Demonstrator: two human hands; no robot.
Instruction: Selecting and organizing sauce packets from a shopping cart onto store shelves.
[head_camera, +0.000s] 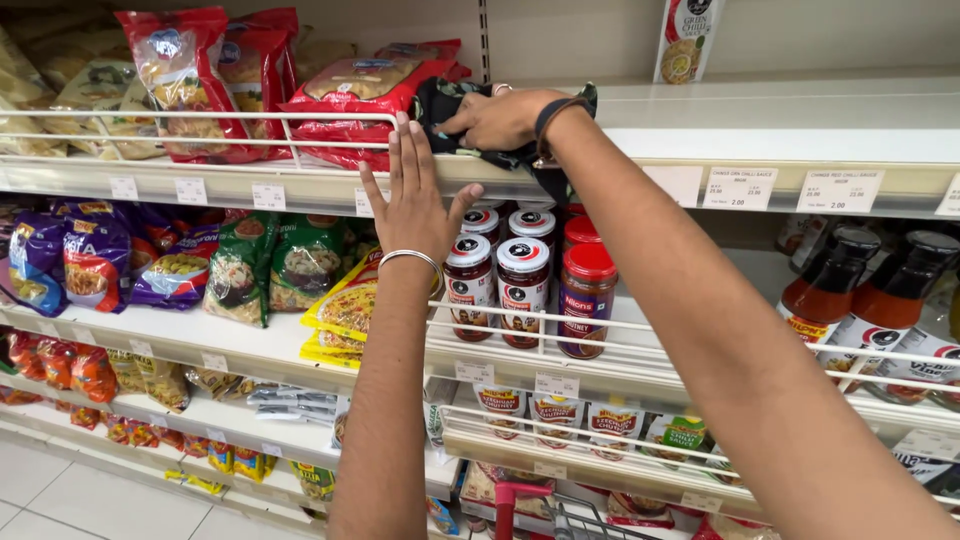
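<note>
My left hand (415, 195) is raised flat, fingers apart, against the wire rail at the front edge of the top shelf (780, 135), just below the red snack packets (360, 100). It holds nothing and wears a silver bangle. My right hand (497, 118) reaches across onto the top shelf and grips a dark patterned cloth (450, 105) that lies bunched against the red packets. A dark band sits on that wrist.
Red-lidded jars (523, 285) stand on the shelf below my hands, with sauce bottles (830, 290) to the right. Bags of snacks (95, 260) fill the left shelves. A lone packet (685, 40) stands at the back. A red cart handle (520, 500) sits at the bottom.
</note>
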